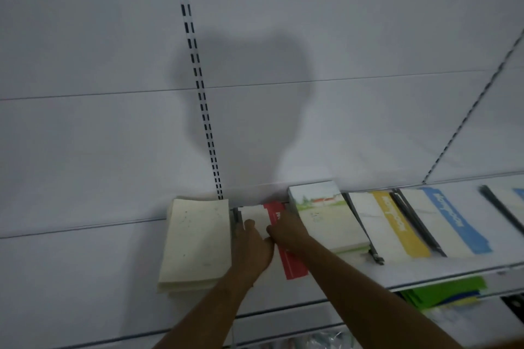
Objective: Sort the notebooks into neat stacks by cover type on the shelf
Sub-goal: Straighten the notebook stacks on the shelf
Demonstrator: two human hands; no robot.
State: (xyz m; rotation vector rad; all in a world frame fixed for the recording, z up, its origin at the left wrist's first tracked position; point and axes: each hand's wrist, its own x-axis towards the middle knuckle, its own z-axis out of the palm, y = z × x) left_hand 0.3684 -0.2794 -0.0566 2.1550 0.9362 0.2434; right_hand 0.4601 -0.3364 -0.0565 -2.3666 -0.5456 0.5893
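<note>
Both hands, the left hand [251, 246] and right hand [286, 231], lie flat with straight fingers on the red-striped notebook [283, 235], at 6 o'clock on the shelf [425, 269]. It probably needs squaring next.

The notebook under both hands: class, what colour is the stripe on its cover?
Red, on a white cover; the notebook shows best in the head view.
</note>
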